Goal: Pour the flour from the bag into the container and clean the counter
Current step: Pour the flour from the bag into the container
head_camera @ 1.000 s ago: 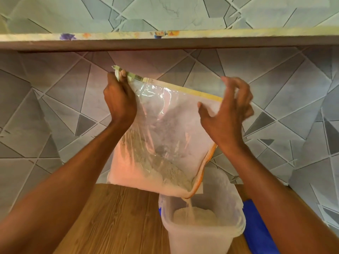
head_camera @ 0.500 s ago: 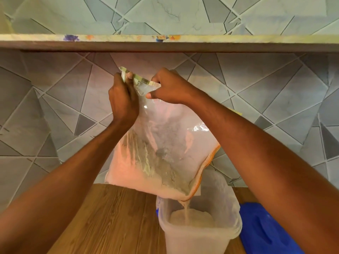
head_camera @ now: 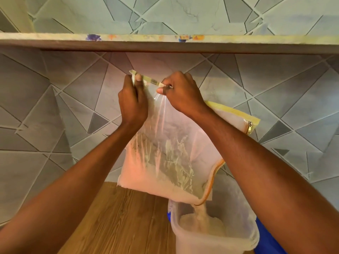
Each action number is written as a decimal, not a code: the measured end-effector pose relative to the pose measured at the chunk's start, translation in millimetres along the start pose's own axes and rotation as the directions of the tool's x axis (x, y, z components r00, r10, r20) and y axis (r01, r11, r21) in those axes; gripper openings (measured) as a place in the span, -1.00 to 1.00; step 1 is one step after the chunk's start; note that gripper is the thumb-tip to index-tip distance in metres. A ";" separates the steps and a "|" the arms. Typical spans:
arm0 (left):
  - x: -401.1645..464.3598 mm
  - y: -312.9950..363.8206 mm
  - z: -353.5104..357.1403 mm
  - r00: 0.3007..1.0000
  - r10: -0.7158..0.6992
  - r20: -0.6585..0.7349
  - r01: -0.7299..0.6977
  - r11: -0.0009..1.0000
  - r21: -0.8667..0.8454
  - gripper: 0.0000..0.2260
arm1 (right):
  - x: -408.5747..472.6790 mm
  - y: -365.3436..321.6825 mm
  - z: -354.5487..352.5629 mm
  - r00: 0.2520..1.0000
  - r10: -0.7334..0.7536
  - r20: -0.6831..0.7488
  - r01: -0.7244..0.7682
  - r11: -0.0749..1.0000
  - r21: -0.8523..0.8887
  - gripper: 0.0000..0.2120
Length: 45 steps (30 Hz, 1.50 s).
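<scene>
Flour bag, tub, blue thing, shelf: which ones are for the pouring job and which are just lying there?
For the job:
flour bag, pinched by left hand and right hand
container catching flour
wooden counter

Just there:
blue thing behind container
shelf
tiled wall

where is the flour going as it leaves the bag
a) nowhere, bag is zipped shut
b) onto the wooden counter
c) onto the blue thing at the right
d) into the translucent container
d: a stream of flour falls from the bag at its open lower corner into the container.
</scene>
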<state>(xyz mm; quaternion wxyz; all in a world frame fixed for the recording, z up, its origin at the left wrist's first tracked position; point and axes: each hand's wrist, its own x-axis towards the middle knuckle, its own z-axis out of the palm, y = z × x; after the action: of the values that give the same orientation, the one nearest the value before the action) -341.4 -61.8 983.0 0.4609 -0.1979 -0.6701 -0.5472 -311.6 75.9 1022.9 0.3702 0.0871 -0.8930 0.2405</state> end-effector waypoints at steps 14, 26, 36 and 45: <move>-34.3 -43.5 -31.0 0.980 -0.182 0.085 0.189 0.979 -0.083 -0.65 | -8.0 -9.5 13.8 0.995 0.010 -0.095 -0.014 0.999 -0.036 -0.80; -173.4 -164.0 -84.6 0.378 -0.917 0.128 0.886 0.399 0.238 -0.68 | -11.7 0.5 12.8 0.975 0.145 -0.168 -0.143 0.989 0.025 -0.80; -208.7 -152.3 -88.7 0.048 -0.958 0.282 0.856 -0.106 -0.506 -0.90 | -14.9 4.1 16.6 0.957 0.217 -0.193 -0.204 0.975 0.085 -0.76; -187.2 -133.9 -72.9 0.051 -0.954 0.296 0.737 -0.164 -0.656 -0.75 | -18.0 15.0 -3.3 0.937 0.244 -0.249 -0.224 0.969 0.105 -0.77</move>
<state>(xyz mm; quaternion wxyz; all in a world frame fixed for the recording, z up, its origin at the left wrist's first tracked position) -322.2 -126.9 751.3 -0.0488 0.2420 -0.2873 -0.9255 -301.8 90.2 1006.8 0.4492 -0.0381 -0.8311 0.3255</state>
